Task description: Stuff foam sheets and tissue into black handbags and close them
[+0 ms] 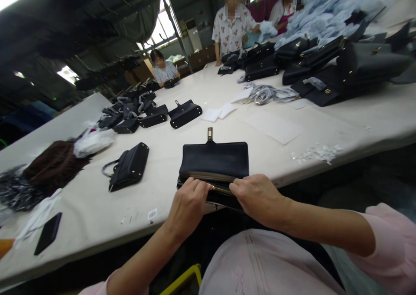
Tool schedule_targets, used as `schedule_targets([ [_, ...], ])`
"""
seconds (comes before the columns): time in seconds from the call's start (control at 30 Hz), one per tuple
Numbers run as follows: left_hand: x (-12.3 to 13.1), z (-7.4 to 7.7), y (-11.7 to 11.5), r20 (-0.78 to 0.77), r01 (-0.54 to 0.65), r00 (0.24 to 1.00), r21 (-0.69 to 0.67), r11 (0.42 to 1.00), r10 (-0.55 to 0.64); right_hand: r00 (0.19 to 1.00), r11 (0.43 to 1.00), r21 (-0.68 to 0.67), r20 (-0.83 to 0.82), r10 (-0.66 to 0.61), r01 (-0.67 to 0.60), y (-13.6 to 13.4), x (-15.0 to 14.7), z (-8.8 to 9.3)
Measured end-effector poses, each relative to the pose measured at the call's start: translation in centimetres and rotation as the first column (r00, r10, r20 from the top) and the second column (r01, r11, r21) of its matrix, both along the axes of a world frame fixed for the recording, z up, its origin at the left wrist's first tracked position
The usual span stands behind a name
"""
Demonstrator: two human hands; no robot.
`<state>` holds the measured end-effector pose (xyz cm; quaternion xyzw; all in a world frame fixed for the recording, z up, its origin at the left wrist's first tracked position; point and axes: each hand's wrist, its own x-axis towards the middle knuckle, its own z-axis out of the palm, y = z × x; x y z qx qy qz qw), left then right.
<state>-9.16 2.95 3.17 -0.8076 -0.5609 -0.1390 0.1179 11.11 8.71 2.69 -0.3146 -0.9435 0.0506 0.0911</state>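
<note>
A black handbag lies at the table's front edge with its flap folded back, and a metal clasp plate points away from me. Across its near side runs a gold zipper. My left hand is closed at the zipper's left end, its fingertips at what looks like the zipper pull. Closed on the bag's edge at the zipper's right end is my right hand. The bag's inside is mostly hidden by the hands and the folds.
Finished-looking black handbags stand to the left and farther back. More bags are piled at the right, near coiled grey straps. Small clear scraps and a phone lie on the white table. Several people work beyond.
</note>
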Motion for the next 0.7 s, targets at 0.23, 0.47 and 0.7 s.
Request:
schedule_targets([
  [0.23,-4.5,0.8,-1.4,-0.003,-0.082,0.997,-0.027,0.996,0.082,0.994,0.998,-0.022,0.090,0.054,-0.052,0.5,0.9,1.3],
  [0.47,-6.0,0.2,-2.8,0.069,-0.085,0.994,0.021,0.996,0.083,0.993,0.999,0.010,0.110,-0.043,0.042,3.0,4.1,1.1],
  [0.7,-5.5,-1.0,-0.9,0.109,-0.075,0.991,-0.083,0.994,0.084,0.978,0.983,-0.147,0.194,-0.076,0.106,2.5,4.5,1.6],
])
